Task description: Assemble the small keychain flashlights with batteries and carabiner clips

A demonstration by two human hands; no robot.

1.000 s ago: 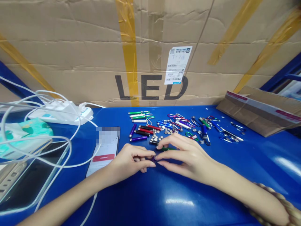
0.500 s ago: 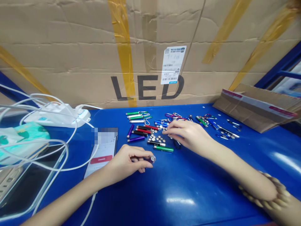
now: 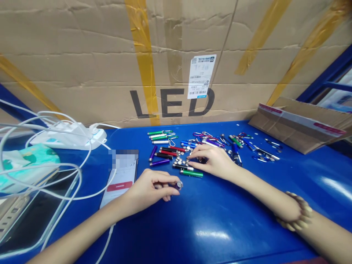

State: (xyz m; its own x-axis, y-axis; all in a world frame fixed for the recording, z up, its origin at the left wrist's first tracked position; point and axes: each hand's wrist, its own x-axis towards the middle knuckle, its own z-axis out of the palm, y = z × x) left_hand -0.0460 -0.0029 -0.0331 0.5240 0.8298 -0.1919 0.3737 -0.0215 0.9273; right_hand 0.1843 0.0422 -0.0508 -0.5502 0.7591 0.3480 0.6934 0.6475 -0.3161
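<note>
My left hand is closed around a small purple flashlight tube, whose round end shows past the fingertips. Most of that tube is hidden in the fingers. Over a scatter of small silver button cells hovers my right hand, thumb and forefinger a little apart at the cells' right edge. I see nothing held between them. Just below its fingertips lie a black tube and a green tube. To the left of the cells rest red tubes and a purple tube.
Tubes with carabiner clips lie to the right. A phone is beside my left wrist. White cables loop from a power strip. A cardboard tray stands at right, before a large taped carton.
My right hand has shifted slightly left and down over the button cells, uncovering a blue tube with a clip behind it. The left hand keeps its grip on the purple tube.
</note>
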